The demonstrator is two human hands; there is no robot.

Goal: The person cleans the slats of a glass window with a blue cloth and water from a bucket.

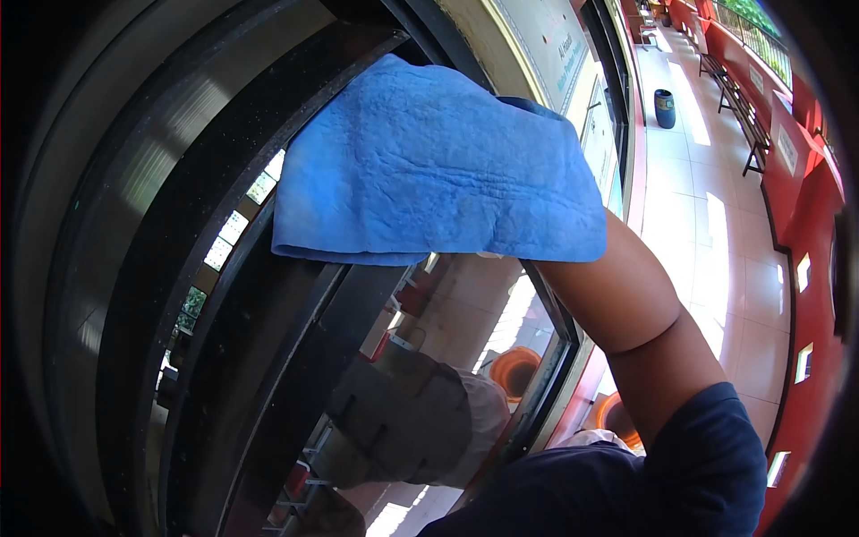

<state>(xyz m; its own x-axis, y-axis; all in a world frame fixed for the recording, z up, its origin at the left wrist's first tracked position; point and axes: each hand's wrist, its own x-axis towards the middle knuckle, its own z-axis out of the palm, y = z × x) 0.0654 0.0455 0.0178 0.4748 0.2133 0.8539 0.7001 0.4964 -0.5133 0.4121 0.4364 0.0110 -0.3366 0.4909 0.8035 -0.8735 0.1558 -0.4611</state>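
Note:
A blue cloth (438,170) is draped over the far end of my right arm (617,295), which reaches up and left from a dark blue sleeve. The cloth covers my right hand completely, so its fingers and grip are hidden. Beneath and behind the cloth are dark slats (224,349) with narrow gaps between them. Just below its lower edge, a glass pane (438,313) in a black frame shows reflections. My left hand is out of view.
An orange rimmed container (616,413) stands beside my upper arm. Beyond the frame runs a tiled corridor floor (747,242) with a dark barrel (664,108) and benches (738,112). A red wall (810,304) lines the right side.

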